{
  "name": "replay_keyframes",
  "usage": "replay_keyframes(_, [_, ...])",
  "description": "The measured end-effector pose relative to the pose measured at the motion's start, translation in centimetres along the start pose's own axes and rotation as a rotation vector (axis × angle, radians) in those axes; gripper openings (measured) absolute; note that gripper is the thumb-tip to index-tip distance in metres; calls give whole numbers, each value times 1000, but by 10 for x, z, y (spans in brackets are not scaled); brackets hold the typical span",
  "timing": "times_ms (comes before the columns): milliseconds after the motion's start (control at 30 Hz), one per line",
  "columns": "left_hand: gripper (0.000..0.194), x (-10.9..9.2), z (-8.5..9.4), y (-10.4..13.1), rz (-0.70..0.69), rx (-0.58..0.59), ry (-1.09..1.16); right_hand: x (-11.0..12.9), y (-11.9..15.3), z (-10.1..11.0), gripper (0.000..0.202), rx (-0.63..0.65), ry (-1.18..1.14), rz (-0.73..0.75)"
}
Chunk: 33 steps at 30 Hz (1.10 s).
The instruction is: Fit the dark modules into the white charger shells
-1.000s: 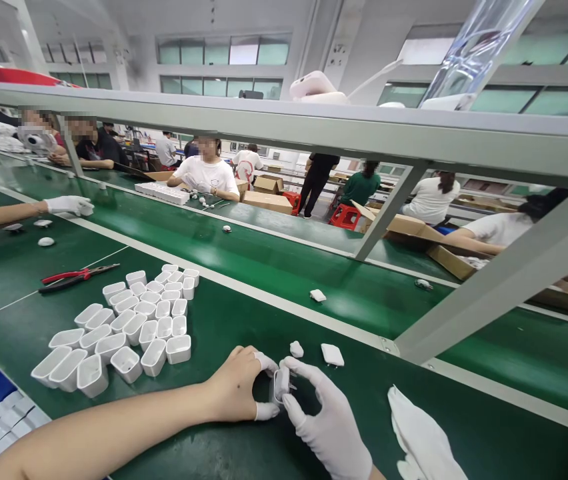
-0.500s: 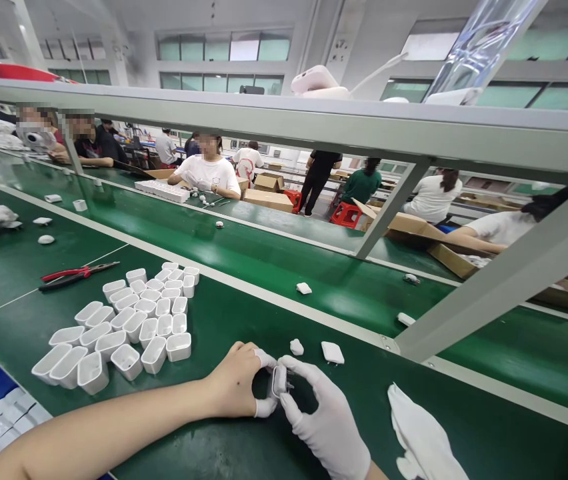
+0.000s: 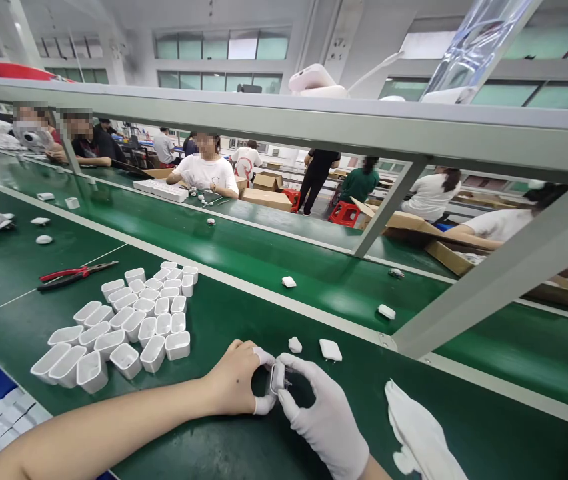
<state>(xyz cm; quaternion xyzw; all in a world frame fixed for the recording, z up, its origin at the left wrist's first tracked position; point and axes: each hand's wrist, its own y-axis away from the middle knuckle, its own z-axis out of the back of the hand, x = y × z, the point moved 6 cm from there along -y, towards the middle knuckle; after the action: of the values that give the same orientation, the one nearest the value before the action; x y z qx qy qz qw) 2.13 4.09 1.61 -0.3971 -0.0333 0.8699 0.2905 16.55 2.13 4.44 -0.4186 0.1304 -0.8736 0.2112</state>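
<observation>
Between my two hands, just above the green bench, is a small white charger plug (image 3: 277, 378) with metal prongs pointing right. My left hand (image 3: 234, 380) wears white finger covers on its thumb and forefinger and pinches the plug's left side. In a white glove, my right hand (image 3: 329, 413) grips the prong side with thumb and forefinger. The fingertips partly hide the plug's edges. Beyond the hands lie a small white lump (image 3: 295, 345) and a white square plug piece (image 3: 331, 350). Many open white plastic housings (image 3: 109, 343) stand grouped to the left of my hands.
Red-and-black pliers (image 3: 77, 275) lie behind the housings. A white glove (image 3: 419, 427) rests at right. Past a pale rail, the green belt (image 3: 244, 250) carries small white parts. A slanted metal post (image 3: 494, 267) supports the overhead shelf (image 3: 264, 110). Co-workers sit across the belt.
White parts on the belt have shifted left, and one has come out from behind the slanted post. My hands keep nearly the same grip on the plug.
</observation>
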Motion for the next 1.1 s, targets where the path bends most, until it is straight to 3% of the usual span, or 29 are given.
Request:
replay_keyframes(133, [34,1,0,0,0,-1,-13,-6,-1,-1,35,-5,-58,-47])
replay_keyframes(367, [35,1,0,-1,-5,9,-21,0,0,-3,34,-20,29,66])
replay_keyframes(533, [37,0,1,-2,-2,9,-24,-2,4,-6,34,-16,39,69])
replay_keyframes(833, [38,3,0,-1,0,-6,-23,4,6,5,47,-67,319,421])
replay_keyframes(1000, [30,2,0,-1,-20,4,1,20,8,15,25,-90,214,567])
replay_keyframes(1100, [26,1,-1,-1,-25,2,9,27,6,14,23,-79,215,583])
